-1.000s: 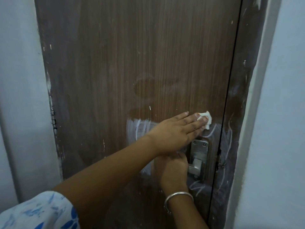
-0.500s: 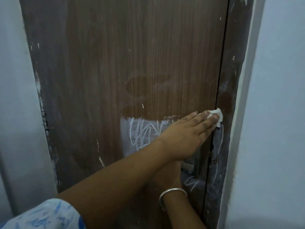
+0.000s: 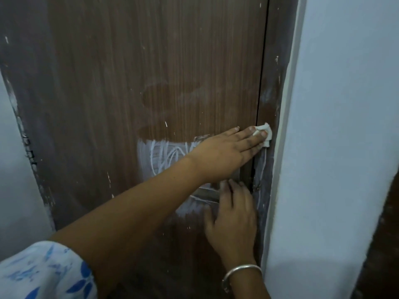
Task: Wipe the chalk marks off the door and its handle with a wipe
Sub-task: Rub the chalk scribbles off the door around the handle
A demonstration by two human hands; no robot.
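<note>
Wipe (image 3: 264,134) has slid right across the door (image 3: 172,61) onto the frame (image 3: 272,87), pinned under the left hand (image 3: 224,152), fingers flat. Right hand (image 3: 233,223) rests loose-fingered by the handle (image 3: 206,192), holding nothing. Chalk (image 3: 164,156) scribble beside the left wrist is untouched, so most wiping is left.

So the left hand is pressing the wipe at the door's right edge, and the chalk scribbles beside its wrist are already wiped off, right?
Not quite. The head view shows the chalk scribbles on the door, white and unwiped, just left of the wrist. The rest stands: the left hand is pressing the wipe at the door's right edge.
</note>
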